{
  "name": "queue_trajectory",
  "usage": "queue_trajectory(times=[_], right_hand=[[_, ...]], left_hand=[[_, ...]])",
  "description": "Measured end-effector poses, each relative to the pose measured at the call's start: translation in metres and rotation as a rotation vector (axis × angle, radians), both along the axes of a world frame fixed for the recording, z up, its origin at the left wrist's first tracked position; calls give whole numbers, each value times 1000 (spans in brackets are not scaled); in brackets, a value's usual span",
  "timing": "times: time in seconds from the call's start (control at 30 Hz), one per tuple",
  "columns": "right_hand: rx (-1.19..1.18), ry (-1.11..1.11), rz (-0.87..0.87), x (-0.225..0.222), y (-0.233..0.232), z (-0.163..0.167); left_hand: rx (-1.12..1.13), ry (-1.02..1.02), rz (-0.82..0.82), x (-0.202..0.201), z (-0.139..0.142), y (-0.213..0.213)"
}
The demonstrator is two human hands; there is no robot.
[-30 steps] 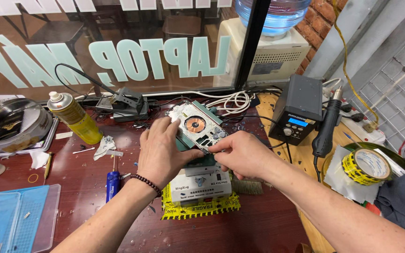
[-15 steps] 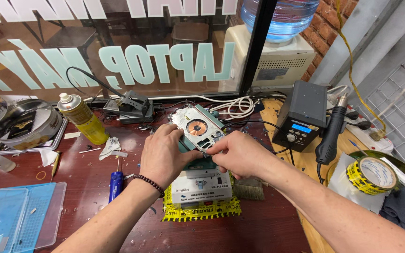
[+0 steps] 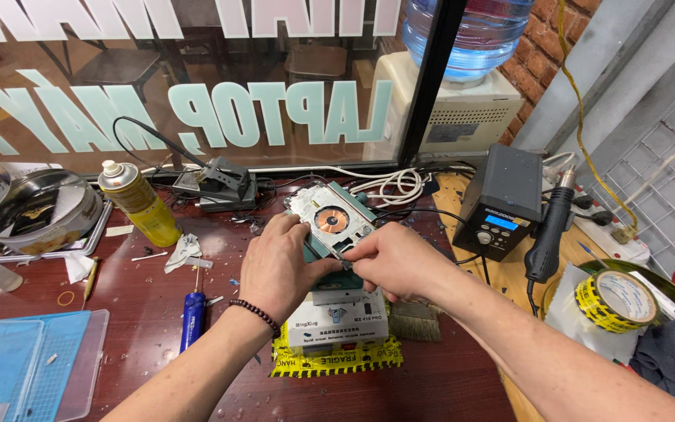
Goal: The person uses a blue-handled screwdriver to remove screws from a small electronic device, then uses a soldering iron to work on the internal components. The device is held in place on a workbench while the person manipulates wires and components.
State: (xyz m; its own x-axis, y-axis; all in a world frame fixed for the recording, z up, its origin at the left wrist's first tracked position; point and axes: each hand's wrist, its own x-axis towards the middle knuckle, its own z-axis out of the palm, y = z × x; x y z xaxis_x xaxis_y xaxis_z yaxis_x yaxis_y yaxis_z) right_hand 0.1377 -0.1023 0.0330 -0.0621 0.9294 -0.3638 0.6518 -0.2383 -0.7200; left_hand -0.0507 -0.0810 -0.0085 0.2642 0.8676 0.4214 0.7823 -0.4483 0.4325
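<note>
Opened phone worked on at the middle of the surface, both hands closed in on it.

Left to right: blue plastic tray (image 3: 29, 363) at 8 o'clock; round tin (image 3: 37, 211) and yellow spray can (image 3: 141, 205) at 10; blue-handled screwdriver (image 3: 193, 316) lying untouched just left of the left hand (image 3: 279, 266). Since a second ago both hands have barely shifted on the opened phone (image 3: 330, 219), whose copper coil shows at 12 o'clock of the hands; judged: fine work continuing, not a new step. Left grip curled round the phone's left edge, steadying it. Right hand (image 3: 396, 262) pinched shut at its lower edge; whether it holds a small tool, cannot tell. White box (image 3: 337, 320) beneath. Black rework station (image 3: 501, 203) at 2; yellow tape roll (image 3: 615, 297) at 3.
</note>
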Motion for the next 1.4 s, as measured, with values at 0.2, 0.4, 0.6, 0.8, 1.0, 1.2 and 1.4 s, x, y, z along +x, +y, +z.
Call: queue_trajectory(times=[0.2, 0.4, 0.6, 0.8, 1.0, 1.2, 1.4], right_hand=[[-30, 18, -60, -5, -1, -1], [8, 75, -44, -2, 1, -8], [40, 19, -47, -4, -3, -15], [105, -3, -42, -7, -4, -17], [116, -47, -74, -19, -1, -15], [55, 35, -20, -9, 6, -13], [83, -30, -30, -16, 9, -13]], left_hand=[[-61, 32, -13, -2, 2, 0], [7, 3, -31, -4, 0, -1], [21, -10, -37, -4, -3, -2], [18, -23, -39, -4, -6, -2], [58, -24, -51, -4, -6, -2], [25, -26, -51, -6, -5, -2], [33, -25, -54, -5, -3, -2]])
